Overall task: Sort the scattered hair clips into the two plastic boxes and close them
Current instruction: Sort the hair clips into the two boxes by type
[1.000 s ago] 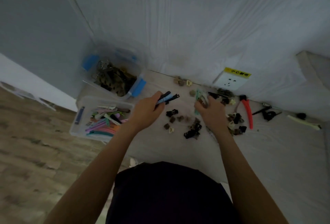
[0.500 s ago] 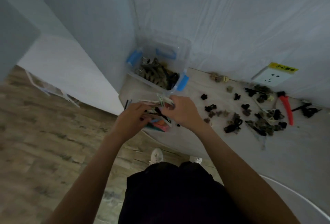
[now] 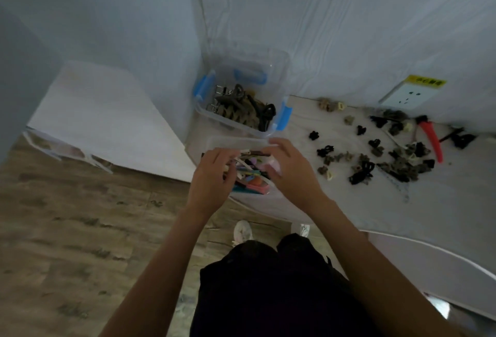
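Note:
Two clear plastic boxes stand at the table's left end. The far box (image 3: 280,68), with blue latches, holds brown and black claw clips (image 3: 241,111). The near box (image 3: 236,142) holds long coloured clips (image 3: 252,177). My left hand (image 3: 212,175) hovers over its left side, fingers loosely bent down onto the clips. My right hand (image 3: 291,170) is over its right side with fingers spread, and I see nothing gripped in it. Several small dark and beige claw clips (image 3: 359,167) lie scattered on the table to the right. No lid is on either box.
A long red clip (image 3: 432,138) lies among the clips at far right, below a white wall socket (image 3: 408,93). The table's curved front edge (image 3: 402,237) runs past my right arm. White sheeting covers the wall behind. My shoes (image 3: 243,230) stand on the wooden floor below.
Both hands carried clips from the scattered pile left to the near box. They now sit lower over it with fingers loosened, and my view has swung left.

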`<action>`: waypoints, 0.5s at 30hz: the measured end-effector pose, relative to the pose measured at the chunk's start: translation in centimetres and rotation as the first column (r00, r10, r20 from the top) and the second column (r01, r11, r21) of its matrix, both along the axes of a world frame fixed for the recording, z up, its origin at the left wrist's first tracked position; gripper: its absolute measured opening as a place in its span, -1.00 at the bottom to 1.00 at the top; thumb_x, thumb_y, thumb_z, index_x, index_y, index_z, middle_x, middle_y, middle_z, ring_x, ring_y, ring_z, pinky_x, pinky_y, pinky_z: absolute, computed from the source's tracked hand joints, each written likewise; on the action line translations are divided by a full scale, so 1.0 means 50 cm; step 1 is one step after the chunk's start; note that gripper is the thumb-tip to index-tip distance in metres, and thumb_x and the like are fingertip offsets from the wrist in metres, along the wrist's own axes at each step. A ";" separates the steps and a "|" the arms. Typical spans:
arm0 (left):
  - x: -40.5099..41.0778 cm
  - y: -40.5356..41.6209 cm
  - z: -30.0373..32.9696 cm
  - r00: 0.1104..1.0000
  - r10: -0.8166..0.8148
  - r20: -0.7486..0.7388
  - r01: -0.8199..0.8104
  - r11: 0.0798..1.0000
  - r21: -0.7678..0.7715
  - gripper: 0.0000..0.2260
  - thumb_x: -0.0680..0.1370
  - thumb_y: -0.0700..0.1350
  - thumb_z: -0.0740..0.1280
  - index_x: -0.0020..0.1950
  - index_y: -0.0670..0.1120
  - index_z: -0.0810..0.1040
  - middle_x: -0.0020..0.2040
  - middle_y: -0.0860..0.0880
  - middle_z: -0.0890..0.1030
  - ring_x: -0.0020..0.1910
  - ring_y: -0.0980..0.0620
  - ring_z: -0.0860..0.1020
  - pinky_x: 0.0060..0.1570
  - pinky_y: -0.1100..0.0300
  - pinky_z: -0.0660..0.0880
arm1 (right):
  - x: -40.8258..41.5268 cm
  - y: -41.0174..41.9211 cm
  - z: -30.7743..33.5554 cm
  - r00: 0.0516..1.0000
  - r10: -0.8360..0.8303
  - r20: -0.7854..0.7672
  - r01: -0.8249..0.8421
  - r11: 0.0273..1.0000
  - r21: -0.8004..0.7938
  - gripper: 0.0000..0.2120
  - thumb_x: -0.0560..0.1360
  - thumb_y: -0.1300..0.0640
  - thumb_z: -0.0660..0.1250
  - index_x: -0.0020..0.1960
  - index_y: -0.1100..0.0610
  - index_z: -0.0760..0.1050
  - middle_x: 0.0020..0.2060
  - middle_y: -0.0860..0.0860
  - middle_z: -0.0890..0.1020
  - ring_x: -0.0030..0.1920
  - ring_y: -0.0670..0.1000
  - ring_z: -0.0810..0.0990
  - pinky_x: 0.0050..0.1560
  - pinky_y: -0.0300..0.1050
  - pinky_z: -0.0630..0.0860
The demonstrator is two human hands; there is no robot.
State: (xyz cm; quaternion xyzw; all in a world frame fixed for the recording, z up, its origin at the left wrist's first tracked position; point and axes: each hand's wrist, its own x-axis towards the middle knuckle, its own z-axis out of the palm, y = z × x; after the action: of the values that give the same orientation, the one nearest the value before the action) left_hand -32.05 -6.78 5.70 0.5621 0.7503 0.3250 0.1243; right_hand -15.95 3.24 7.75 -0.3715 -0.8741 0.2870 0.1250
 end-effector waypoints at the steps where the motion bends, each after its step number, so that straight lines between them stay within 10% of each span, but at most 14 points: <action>1: 0.013 0.016 0.004 0.999 -0.052 0.008 0.052 0.999 0.010 -0.73 0.51 -0.13 0.15 0.14 -0.13 0.52 0.03 -0.09 0.57 0.02 0.05 0.46 -0.01 0.30 0.38 | 0.032 0.002 0.002 0.998 -0.062 -0.020 0.063 0.997 0.054 -0.74 0.52 0.15 0.27 0.20 0.13 0.47 0.27 0.07 0.44 0.19 0.05 0.48 0.10 -0.15 0.44; 15: 0.351 0.235 -0.065 0.859 -0.494 0.135 0.512 0.834 -0.203 -0.71 0.53 -0.16 0.29 0.25 -0.13 0.47 0.19 -0.09 0.52 0.20 -0.07 0.45 0.10 0.13 0.42 | 0.448 0.059 -0.100 0.732 -0.648 0.209 0.666 0.746 -0.016 -0.68 0.49 0.20 0.31 0.23 0.21 0.45 0.17 0.22 0.52 0.15 0.26 0.45 0.17 0.06 0.37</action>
State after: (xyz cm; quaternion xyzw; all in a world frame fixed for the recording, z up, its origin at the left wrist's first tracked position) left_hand -14.52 4.94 2.46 0.7083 0.6033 0.2123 0.2988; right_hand 6.45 6.22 2.74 -0.6873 -0.6801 0.2264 0.1174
